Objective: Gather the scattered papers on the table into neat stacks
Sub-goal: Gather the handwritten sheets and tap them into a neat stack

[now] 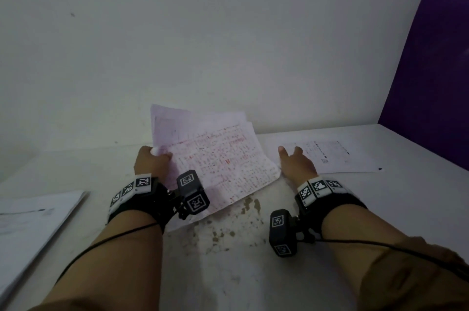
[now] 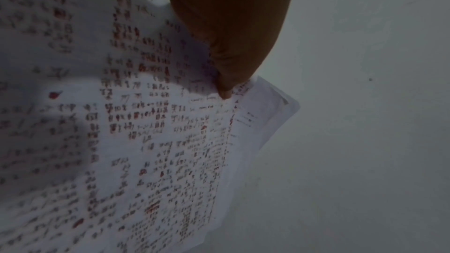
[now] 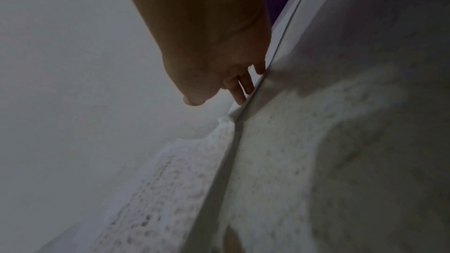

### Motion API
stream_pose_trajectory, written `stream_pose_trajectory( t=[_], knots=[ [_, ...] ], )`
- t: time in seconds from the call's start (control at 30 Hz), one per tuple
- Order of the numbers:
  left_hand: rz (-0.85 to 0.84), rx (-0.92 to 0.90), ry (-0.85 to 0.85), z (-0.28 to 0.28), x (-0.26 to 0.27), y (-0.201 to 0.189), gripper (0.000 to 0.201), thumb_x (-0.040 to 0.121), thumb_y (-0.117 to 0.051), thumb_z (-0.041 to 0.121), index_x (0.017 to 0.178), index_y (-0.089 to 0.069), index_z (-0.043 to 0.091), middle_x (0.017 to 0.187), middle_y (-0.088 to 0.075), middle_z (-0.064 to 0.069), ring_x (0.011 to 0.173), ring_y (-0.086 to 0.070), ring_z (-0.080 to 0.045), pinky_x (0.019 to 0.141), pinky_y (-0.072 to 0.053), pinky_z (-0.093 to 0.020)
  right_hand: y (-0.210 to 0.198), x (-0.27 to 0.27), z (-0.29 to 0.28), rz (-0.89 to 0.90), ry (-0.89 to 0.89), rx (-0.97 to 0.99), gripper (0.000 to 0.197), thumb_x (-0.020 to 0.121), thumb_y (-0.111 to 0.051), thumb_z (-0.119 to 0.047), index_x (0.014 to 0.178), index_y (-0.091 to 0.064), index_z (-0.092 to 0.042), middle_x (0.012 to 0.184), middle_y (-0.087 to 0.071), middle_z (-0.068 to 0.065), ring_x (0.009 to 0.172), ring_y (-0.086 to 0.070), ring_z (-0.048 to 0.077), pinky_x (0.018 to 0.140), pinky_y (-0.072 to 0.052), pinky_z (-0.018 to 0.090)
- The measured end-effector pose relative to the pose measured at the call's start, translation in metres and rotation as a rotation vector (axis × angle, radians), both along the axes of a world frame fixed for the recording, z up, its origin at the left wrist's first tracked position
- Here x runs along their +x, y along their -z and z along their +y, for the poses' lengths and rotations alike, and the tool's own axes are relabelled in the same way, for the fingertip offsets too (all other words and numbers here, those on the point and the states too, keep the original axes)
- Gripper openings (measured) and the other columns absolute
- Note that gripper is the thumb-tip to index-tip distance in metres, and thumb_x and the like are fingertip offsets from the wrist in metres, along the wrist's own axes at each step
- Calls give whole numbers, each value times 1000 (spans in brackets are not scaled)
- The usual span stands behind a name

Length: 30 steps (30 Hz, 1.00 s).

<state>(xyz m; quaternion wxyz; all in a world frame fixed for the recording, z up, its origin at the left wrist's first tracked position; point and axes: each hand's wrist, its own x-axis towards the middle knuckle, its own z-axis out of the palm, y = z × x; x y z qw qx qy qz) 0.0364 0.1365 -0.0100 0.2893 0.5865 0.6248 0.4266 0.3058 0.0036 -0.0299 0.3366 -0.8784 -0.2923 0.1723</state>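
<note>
Left hand (image 1: 152,162) holds papers (image 1: 218,158) (several sheets).

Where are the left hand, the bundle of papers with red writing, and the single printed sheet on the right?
left hand (image 1: 151,163): head view, on the back of the hand.
papers with red writing (image 1: 223,158): head view, middle of the top page.
printed sheet (image 1: 337,155): head view, bare middle of the sheet.
</note>
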Motion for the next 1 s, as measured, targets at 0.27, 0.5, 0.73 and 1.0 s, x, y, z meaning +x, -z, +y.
stream_pose_trajectory(
  t=[0.27, 0.5, 0.73, 1.0],
  knots=[
    [-194, 1, -16, -16, 2, -5, 37, 86, -64, 19, 113, -61, -5, 110, -66, -24, 103, -63, -37, 76, -41, -30, -28, -22, -2, 164, -60, 245, 70, 96, -15, -60, 131, -46, -8, 125, -61, 21, 107, -62, 34, 81, -49, 32],
    [-179, -223, 111, -30, 23, 10, 50, 84, -66, 27, 118, -58, -9, 120, -61, -27, 112, -60, -40, 87, -48, -36, -25, -18, -25, 167, -43, 53, 74, 98, -19, -58, 152, -18, -7, 153, -31, 20, 139, -36, 33, 110, -31, 38],
    [-121, -322, 375, -58, 50, 22, 39, 83, -61, 21, 118, -61, 5, 116, -67, -13, 115, -61, -30, 92, -47, -29, -19, -5, -27, 127, 310, 7, 74, 89, -51, -28, 149, -13, -9, 150, -24, 22, 138, -29, 36, 116, -25, 41],
    [381, -114, 238, -51, 66, 20, 74, 79, -70, 20, 142, -32, 12, 144, -35, -17, 131, -38, -37, 109, -33, -40, -6, 10, -36, 97, 307, -130, 58, 87, -43, -23, 142, -35, -6, 148, -32, 16, 137, -31, 35, 116, -25, 45]
  ],
)
